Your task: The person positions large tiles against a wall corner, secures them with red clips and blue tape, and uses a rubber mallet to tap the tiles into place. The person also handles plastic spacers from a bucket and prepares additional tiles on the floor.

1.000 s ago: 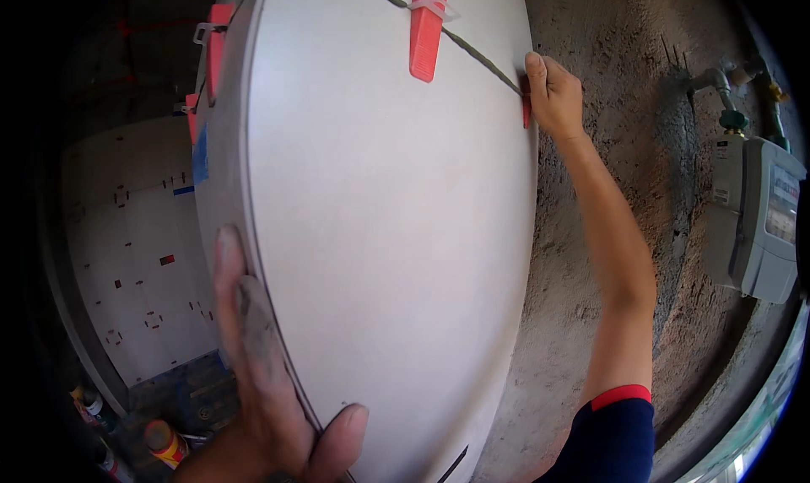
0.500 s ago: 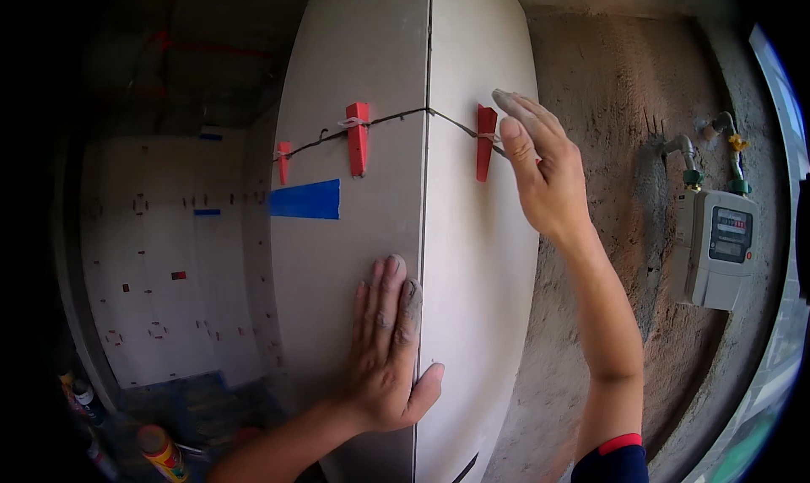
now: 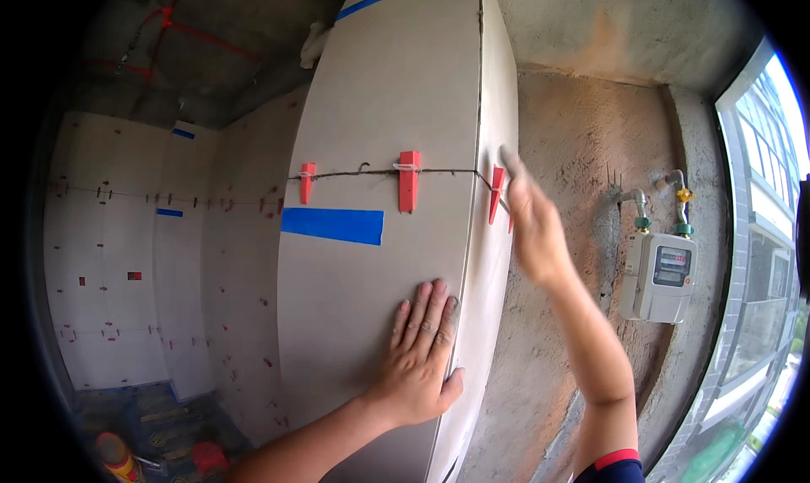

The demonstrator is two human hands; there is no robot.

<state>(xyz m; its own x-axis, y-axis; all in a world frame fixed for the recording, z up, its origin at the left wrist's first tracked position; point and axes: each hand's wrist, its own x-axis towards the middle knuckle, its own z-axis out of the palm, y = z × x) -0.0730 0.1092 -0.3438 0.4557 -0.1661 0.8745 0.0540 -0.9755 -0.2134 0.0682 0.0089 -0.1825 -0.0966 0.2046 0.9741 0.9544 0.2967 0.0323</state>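
My left hand (image 3: 418, 361) lies flat on a pale tiled column (image 3: 363, 289), beside its vertical corner, fingers stretched out and thumb near the edge. My right hand (image 3: 531, 230), slightly blurred, is raised at the narrower right face, fingers extended next to a red wedge (image 3: 497, 188); whether it touches the tile is unclear. Two more red wedges (image 3: 408, 196) (image 3: 307, 188) sit in white clips on the horizontal joint of the front face. Below them is a wide strip of blue tape (image 3: 332, 226); another strip (image 3: 369, 2) is near the top.
A tiled wall (image 3: 110, 264) with small spacers stands behind at left, above a cluttered floor with a yellow-red container (image 3: 118, 458) and red object (image 3: 209, 458). Rough plaster wall (image 3: 574, 129) at right carries a grey meter (image 3: 658, 276) with pipes, beside a window (image 3: 764, 255).
The view has pulled back, showing more ceiling, column and window. My right hand, earlier curled at the tile's edge, now has extended fingers. My left hand stays against the column near the corner.
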